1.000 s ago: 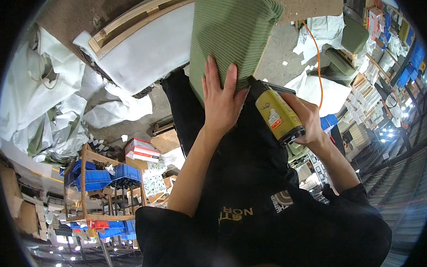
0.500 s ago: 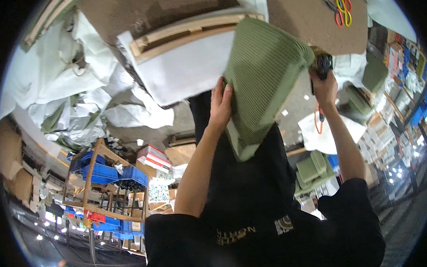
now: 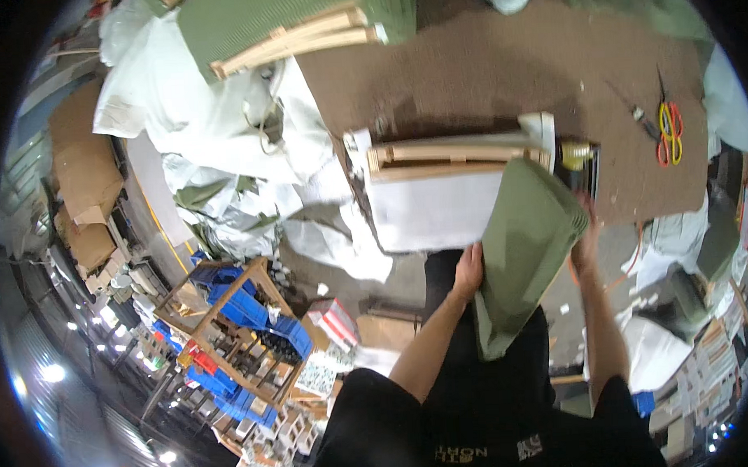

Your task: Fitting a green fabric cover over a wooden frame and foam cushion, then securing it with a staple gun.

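Observation:
A green ribbed upholstered cushion (image 3: 527, 245) is tilted upright in front of me, its lower end against my dark trousers. My left hand (image 3: 470, 271) is closed on its left edge, thumb side up. On the other side, my right hand (image 3: 587, 236) grips the right edge near the upper corner; its fingers are partly hidden and blurred. Just beyond that corner, a black and brass-coloured power tool (image 3: 582, 162) lies at the table's edge. Behind the cushion is a white-covered panel (image 3: 431, 211) with a curved wooden frame (image 3: 454, 154) along its far side.
Red-and-yellow-handled scissors (image 3: 669, 137) and a smaller dark tool (image 3: 646, 123) lie on the brown table (image 3: 484, 73). Another green piece with wooden strips (image 3: 292, 22) is at the far left. White sheeting (image 3: 213, 99) hangs at left, above a wooden rack with blue bins (image 3: 240, 304).
My right hand has let go of the black power tool, now on the table, and has moved onto the cushion. The view has shifted, showing more of the table.

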A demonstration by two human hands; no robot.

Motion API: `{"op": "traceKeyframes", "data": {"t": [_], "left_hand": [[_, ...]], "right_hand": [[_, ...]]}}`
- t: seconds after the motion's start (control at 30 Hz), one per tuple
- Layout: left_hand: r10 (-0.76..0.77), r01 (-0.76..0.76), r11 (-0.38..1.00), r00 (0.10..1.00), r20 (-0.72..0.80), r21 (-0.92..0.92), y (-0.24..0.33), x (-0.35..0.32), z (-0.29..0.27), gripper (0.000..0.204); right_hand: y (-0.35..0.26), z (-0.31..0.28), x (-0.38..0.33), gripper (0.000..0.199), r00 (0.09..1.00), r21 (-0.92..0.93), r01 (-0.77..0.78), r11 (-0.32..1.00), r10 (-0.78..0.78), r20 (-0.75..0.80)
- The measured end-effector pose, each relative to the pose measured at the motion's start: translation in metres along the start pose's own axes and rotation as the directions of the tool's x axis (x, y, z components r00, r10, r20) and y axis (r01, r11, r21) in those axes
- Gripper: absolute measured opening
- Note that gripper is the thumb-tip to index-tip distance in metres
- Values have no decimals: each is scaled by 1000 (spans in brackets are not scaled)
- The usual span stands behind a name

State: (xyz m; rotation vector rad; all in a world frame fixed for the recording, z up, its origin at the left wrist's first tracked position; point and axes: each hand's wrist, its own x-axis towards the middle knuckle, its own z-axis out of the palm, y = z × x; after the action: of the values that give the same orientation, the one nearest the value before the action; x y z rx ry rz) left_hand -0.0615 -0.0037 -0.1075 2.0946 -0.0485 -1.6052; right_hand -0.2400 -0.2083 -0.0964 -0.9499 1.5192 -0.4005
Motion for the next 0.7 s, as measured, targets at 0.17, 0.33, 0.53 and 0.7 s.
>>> {"op": "traceKeyframes", "data": {"t": [0.17,0.33,0.53,0.7], "left_hand": [[268,-257,952,962,45,-165,11,-42,11,51],[432,-460,748,885,-175,-478,94,-111,-68,70],[480,-348,877,636,-604,330,111,-86,-100,92],[244,-411,902,742,-624,-136,69,-55,-131,80]], "right_hand": [[17,75,-112,63,872,632,-490,601,352,341],[-40,152,-124,58,957,-213,198,957,-141,255],[-41,147,-133,56,870,-370,329,869,-126,477],[44,68,-119,56,988,-573,56,818,38,151]]}}
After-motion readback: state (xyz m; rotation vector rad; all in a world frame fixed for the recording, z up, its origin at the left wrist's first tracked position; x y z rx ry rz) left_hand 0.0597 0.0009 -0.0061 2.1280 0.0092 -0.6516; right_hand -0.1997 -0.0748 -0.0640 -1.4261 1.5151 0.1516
